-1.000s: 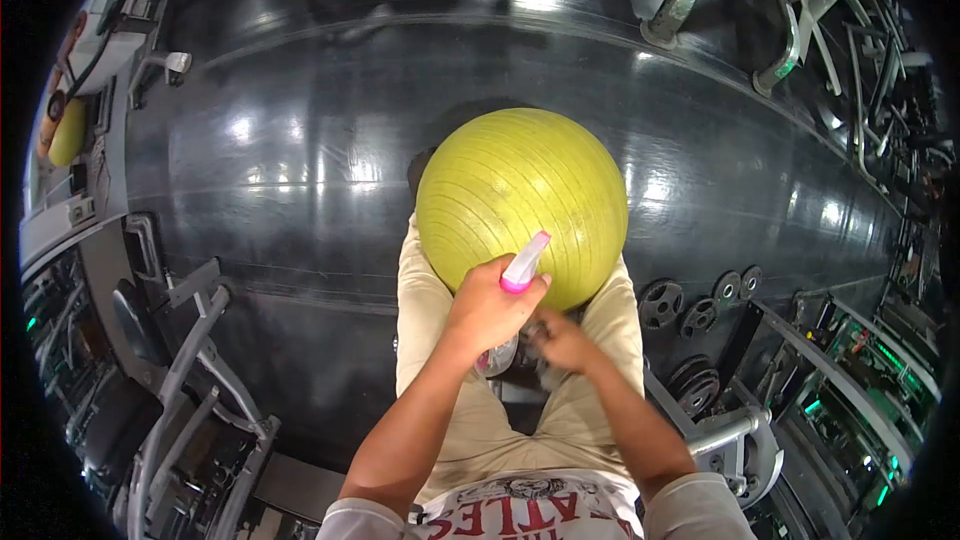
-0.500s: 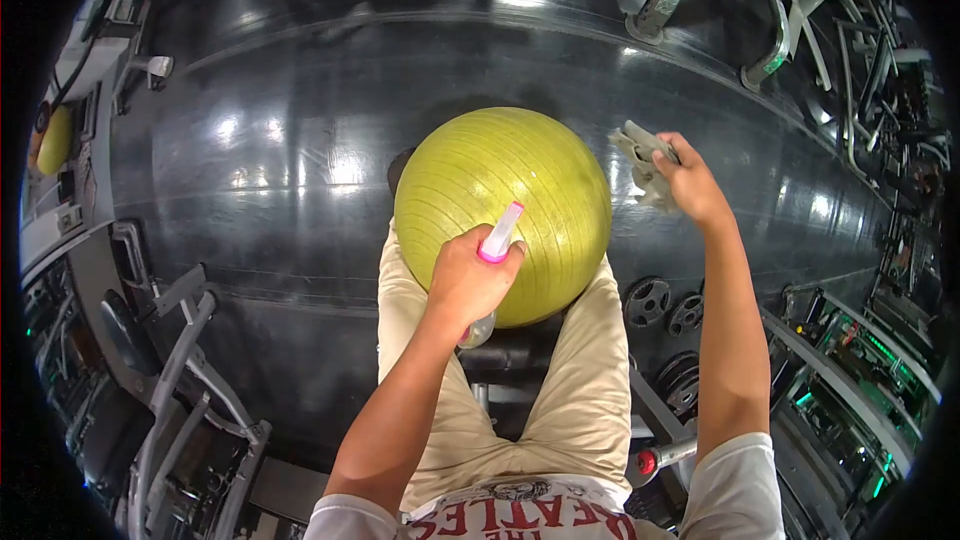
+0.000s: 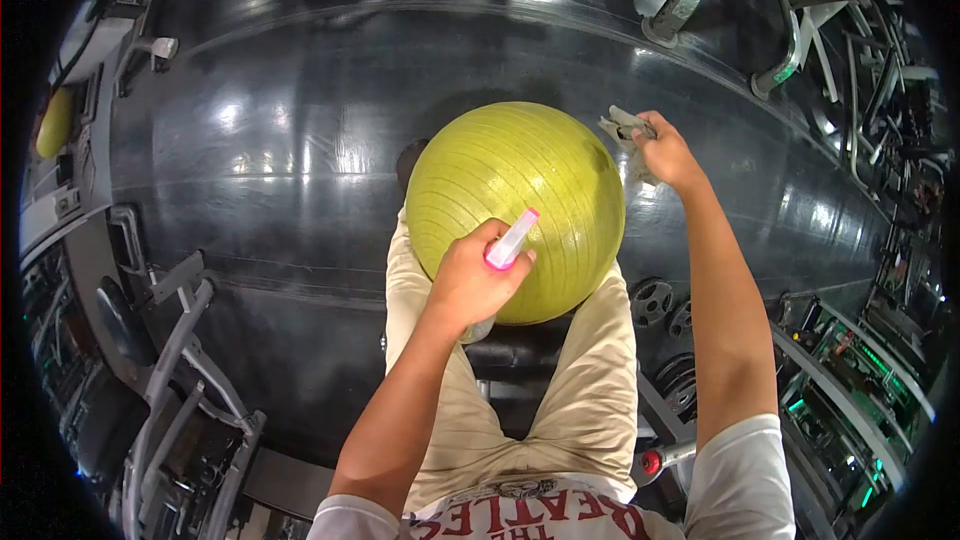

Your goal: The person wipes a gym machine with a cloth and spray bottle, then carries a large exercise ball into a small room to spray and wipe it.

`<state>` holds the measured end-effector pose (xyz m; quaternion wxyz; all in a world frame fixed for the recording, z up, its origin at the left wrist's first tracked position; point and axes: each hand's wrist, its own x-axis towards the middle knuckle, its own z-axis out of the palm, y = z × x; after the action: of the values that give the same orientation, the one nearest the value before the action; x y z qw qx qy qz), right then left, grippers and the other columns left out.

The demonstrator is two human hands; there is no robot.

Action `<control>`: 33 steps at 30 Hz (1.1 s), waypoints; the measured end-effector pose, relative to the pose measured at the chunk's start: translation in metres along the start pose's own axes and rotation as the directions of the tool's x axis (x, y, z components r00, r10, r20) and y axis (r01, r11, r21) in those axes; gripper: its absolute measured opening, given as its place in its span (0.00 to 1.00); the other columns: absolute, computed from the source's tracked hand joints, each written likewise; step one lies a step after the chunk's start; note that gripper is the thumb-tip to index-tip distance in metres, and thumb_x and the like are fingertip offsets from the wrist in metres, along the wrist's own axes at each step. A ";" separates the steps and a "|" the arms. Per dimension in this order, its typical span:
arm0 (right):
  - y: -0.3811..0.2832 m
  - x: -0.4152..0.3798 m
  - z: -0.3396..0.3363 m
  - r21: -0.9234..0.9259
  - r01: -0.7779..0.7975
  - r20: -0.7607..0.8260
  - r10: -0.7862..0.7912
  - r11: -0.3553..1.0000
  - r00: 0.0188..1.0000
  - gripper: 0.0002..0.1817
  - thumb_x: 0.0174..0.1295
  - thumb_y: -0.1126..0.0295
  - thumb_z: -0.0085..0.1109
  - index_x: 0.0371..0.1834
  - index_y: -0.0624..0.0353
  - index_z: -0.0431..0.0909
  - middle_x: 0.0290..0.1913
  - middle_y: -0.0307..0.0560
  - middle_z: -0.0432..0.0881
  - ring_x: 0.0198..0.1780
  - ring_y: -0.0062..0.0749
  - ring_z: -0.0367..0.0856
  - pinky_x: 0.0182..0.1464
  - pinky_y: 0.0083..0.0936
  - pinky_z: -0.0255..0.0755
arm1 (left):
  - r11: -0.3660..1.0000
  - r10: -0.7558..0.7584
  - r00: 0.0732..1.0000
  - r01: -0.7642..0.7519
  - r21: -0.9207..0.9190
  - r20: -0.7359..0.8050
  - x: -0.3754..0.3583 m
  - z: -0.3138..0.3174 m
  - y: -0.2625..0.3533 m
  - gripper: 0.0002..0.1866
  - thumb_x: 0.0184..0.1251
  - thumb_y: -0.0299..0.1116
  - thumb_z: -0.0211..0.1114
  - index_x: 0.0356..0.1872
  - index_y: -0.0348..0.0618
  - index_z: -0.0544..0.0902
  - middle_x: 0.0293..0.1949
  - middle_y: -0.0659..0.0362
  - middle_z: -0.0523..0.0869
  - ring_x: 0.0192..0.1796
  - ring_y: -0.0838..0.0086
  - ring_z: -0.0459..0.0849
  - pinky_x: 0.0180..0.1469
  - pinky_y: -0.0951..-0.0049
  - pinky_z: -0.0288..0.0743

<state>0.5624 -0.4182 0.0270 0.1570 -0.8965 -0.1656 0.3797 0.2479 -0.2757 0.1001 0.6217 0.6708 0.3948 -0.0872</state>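
At the centre, your left hand [image 3: 476, 276] grips a spray bottle [image 3: 513, 239] (pink-trimmed); to the right, your right hand [image 3: 665, 151] clutches a bunched grey cloth [image 3: 626, 125]. By the bottle, the yellow-green ball [image 3: 520, 165] sits between your legs [image 3: 592, 370], dark floor [image 3: 300, 130] beyond.

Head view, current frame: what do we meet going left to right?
Small yellow round ball → grey tubular metal frame → large yellow-green ribbed ball → crumpled grey cloth → bare right hand → green lights. Left hand overlaps the large ball, so omitted.
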 end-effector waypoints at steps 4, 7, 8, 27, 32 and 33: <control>0.015 0.035 0.060 -0.046 0.109 -0.219 -0.117 0.993 0.969 0.20 0.72 0.62 0.57 0.66 0.51 0.76 0.62 0.64 0.77 0.64 0.63 0.78 0.68 0.46 0.71 | 0.995 -0.055 0.995 0.048 -0.086 -0.087 -0.006 -0.012 -0.028 0.16 0.64 0.38 0.74 0.44 0.37 0.84 0.28 0.54 0.85 0.29 0.67 0.83 0.37 0.67 0.77; 0.001 0.028 0.134 -0.107 0.156 -0.288 -0.180 0.982 0.940 0.17 0.67 0.67 0.60 0.60 0.47 0.81 0.62 0.55 0.78 0.62 0.59 0.77 0.66 0.46 0.72 | 0.988 -0.106 0.979 0.084 -0.132 -0.171 -0.007 -0.030 -0.048 0.14 0.66 0.35 0.74 0.45 0.36 0.84 0.27 0.61 0.83 0.28 0.78 0.81 0.33 0.72 0.76; -0.012 0.003 0.160 -0.233 0.212 -0.378 -0.289 0.949 0.880 0.17 0.65 0.69 0.62 0.57 0.45 0.82 0.60 0.52 0.79 0.60 0.58 0.76 0.64 0.47 0.73 | 0.980 -0.125 0.970 0.088 -0.179 -0.207 -0.007 -0.035 -0.063 0.14 0.66 0.36 0.74 0.44 0.37 0.84 0.27 0.60 0.83 0.29 0.77 0.81 0.35 0.72 0.76; -0.033 -0.187 0.152 -0.001 0.618 0.172 -0.609 0.786 0.775 0.25 0.60 0.81 0.57 0.60 0.48 0.81 0.49 0.54 0.77 0.46 0.55 0.77 0.48 0.48 0.74 | 0.858 -0.190 0.961 0.062 -0.510 -0.203 -0.035 -0.082 -0.071 0.11 0.68 0.29 0.72 0.46 0.35 0.83 0.31 0.61 0.84 0.24 0.80 0.81 0.28 0.75 0.78; -0.130 -0.073 0.174 -0.174 0.782 0.044 -0.789 0.599 0.613 0.21 0.63 0.75 0.59 0.60 0.47 0.82 0.56 0.49 0.80 0.58 0.52 0.77 0.59 0.44 0.74 | 0.862 -0.170 0.971 0.064 -0.503 -0.167 -0.034 -0.077 -0.068 0.12 0.67 0.32 0.74 0.46 0.37 0.83 0.28 0.62 0.84 0.25 0.83 0.81 0.29 0.77 0.75; -0.146 -0.060 0.192 -0.246 0.780 0.135 -0.776 0.576 0.616 0.21 0.64 0.72 0.57 0.60 0.46 0.83 0.58 0.48 0.80 0.61 0.50 0.77 0.62 0.45 0.72 | 0.872 -0.165 0.973 0.066 -0.484 -0.163 -0.034 -0.079 -0.064 0.12 0.67 0.32 0.74 0.46 0.37 0.83 0.28 0.63 0.83 0.25 0.83 0.80 0.29 0.77 0.75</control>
<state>0.3560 -0.2820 -0.0029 0.1779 -0.7432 -0.5944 0.2504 0.1547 -0.2244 0.0883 0.7181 0.4781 0.5039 0.0430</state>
